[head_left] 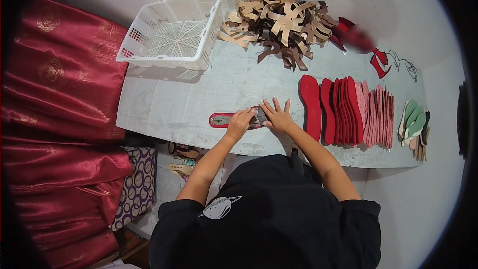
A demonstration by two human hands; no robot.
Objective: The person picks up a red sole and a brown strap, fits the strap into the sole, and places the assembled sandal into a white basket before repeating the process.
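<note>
A red-edged shoe sole (215,120) with a greyish inner face lies flat on the table in front of me. Across its right part sits a dark grey strap piece (262,115). My left hand (240,124) is closed over the middle of the sole, fingertips together at the strap's left side; the hand covers part of the sole. From the right, my right hand (280,119) rests on the strap's other side with its fingers spread. The sole's right end is mostly hidden by the hands and strap.
To the right stand rows of red soles (312,107) and pink soles (381,117), then green insoles (414,118). A pile of beige and brown strap cut-outs (286,22) lies at the back, beside a white plastic basket (194,62). Red curtain (64,94) hangs left.
</note>
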